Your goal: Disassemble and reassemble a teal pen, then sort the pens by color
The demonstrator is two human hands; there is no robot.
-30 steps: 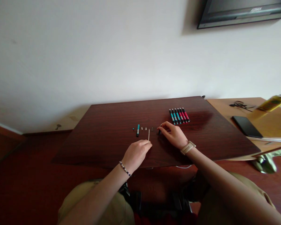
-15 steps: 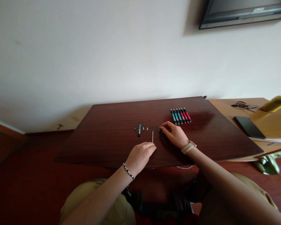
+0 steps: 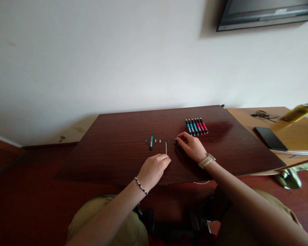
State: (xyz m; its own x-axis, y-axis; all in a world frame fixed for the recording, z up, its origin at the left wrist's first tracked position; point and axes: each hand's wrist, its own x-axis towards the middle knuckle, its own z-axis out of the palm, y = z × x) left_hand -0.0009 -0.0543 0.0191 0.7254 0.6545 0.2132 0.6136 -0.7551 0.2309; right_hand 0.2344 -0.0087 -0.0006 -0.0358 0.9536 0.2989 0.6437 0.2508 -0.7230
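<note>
My left hand (image 3: 155,168) is closed on the lower end of a thin white refill (image 3: 166,148), which points away from me over the dark table. To its right, my right hand (image 3: 191,147) is closed on a small dark piece (image 3: 176,142), partly hidden by the fingers. A tiny dark spring-like part (image 3: 169,141) lies between the refill and my right fingertips. Left of the refill lie two small white parts (image 3: 160,141), a teal and black pen barrel (image 3: 151,143) and a tiny teal piece (image 3: 146,141).
Behind my right hand lies a row of several teal and pink pens (image 3: 196,126). On the wooden desk at the right are a black phone (image 3: 270,138), a dark cable (image 3: 264,115) and a yellow can (image 3: 299,112). A screen (image 3: 268,13) hangs on the wall.
The view has shifted slightly. The refill and the tiny spring-like part now lie apart, the part to the right of the refill's tip. Both hands have hardly moved.
</note>
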